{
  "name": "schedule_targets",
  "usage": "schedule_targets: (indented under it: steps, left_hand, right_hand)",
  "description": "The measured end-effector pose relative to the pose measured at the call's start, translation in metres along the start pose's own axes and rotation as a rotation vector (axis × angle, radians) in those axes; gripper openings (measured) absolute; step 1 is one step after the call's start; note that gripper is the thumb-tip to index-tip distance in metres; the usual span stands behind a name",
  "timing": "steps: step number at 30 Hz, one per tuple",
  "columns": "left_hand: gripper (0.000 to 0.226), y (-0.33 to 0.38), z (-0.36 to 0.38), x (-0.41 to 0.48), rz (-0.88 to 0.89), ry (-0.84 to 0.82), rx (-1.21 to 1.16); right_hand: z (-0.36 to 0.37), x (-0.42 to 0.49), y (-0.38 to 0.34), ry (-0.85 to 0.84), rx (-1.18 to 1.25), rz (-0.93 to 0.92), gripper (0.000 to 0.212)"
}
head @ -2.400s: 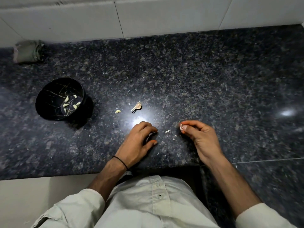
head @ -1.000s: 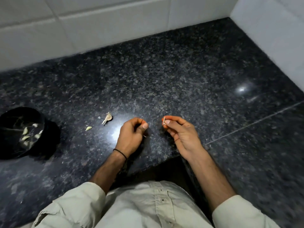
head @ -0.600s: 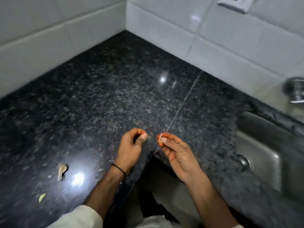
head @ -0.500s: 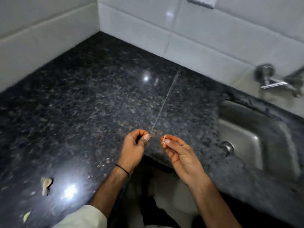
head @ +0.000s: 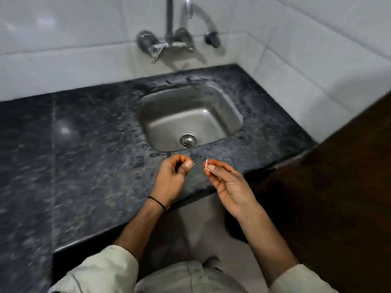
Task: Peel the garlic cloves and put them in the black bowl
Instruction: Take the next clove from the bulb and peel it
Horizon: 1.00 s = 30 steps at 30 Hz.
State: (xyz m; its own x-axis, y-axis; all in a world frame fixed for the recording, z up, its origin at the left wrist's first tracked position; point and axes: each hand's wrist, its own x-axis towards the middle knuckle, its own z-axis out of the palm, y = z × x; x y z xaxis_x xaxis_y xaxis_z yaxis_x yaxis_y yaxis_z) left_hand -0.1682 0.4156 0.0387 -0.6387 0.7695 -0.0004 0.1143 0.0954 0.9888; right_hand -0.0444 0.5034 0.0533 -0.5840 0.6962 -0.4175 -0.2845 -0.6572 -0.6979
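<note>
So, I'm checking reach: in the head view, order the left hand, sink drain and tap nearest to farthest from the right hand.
From the right hand:
1. Left hand, just beside it.
2. Sink drain, ahead in the basin.
3. Tap, on the far wall.

Looking straight down now at a pale, off-white shirt [head: 190,278] along the bottom edge, with a stitched placket running down its front. The left sleeve [head: 101,269] is loose, creased cloth, bunched up near the elbow with a folded cuff edge. The right sleeve [head: 300,280] is the same pale fabric and ends at about the same height. Both forearms are bare below that. A thin black band [head: 156,202] circles the wrist just behind the left hand [head: 171,178]. The right hand [head: 230,187] is bare too, and both thumbs show short, plain nails.
</note>
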Motion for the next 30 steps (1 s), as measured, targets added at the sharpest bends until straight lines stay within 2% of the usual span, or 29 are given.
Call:
schedule_targets:
  steps: [2, 10, 14, 19, 21, 24, 30]
  left_hand:
    - [0.03, 0.002, 0.04, 0.01, -0.003, -0.074, 0.025]
    - [0.018, -0.017, 0.202, 0.027, -0.033, -0.544, 0.133]
    - [0.011, -0.032, 0.259, 0.026, -0.049, -0.733, 0.212]
    - [0.014, -0.075, 0.315, 0.034, -0.085, -0.964, 0.376]
    - [0.009, -0.098, 0.334, 0.038, -0.132, -1.006, 0.438]
    - [0.008, -0.123, 0.35, 0.048, -0.207, -0.981, 0.49]
    - [0.015, -0.234, 0.388, 0.062, -0.366, -0.95, 0.598]
  right_hand:
    - [-0.036, 0.005, -0.021, 0.063, 0.03, -0.026, 0.016]
    - [-0.19, -0.001, -0.073, 0.371, 0.147, -0.117, 0.015]
    - [-0.244, -0.019, -0.074, 0.55, 0.227, -0.157, 0.016]
    - [-0.292, -0.036, -0.052, 0.736, 0.3, -0.176, 0.017]
    - [-0.309, -0.034, -0.04, 0.786, 0.309, -0.174, 0.017]
    - [-0.326, -0.023, -0.026, 0.812, 0.311, -0.165, 0.017]
    - [-0.404, 0.043, 0.035, 0.844, 0.321, -0.119, 0.019]
